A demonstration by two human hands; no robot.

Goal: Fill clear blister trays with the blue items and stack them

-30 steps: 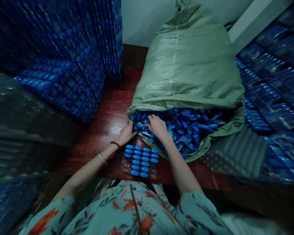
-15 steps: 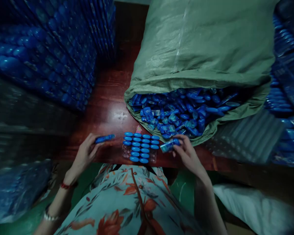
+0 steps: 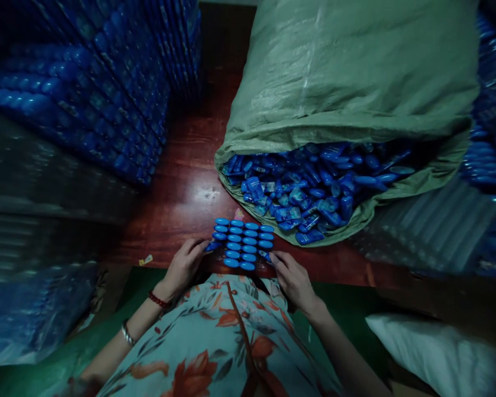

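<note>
In front of my body, rows of small blue bottles (image 3: 234, 246) lie on their sides in a clear plastic tray (image 3: 259, 265); the two middle columns are longer than the outer ones. My left hand (image 3: 186, 264) pinches a small blue bottle (image 3: 212, 245) at the tray's left side. Opposite, my right hand (image 3: 291, 275) grips another blue bottle (image 3: 264, 255) against the right column, its far end covered by my fingers. Behind the tray, a big green woven sack (image 3: 351, 66) gapes open, full of loose blue bottles (image 3: 310, 193).
Tall stacks of filled blue packs (image 3: 107, 99) and clear trays (image 3: 45, 165) rise on the left. More clear trays (image 3: 430, 231) and blue packs (image 3: 488, 160) stand right. A yellow scrap (image 3: 146, 259) lies on the red-brown table (image 3: 190, 165); a white sack (image 3: 434, 347) sits lower right.
Both hands have moved inward to the sides of the tray, each carrying its blue bottle. The view has shifted slightly, and the yellow scrap now shows on the table at left.
</note>
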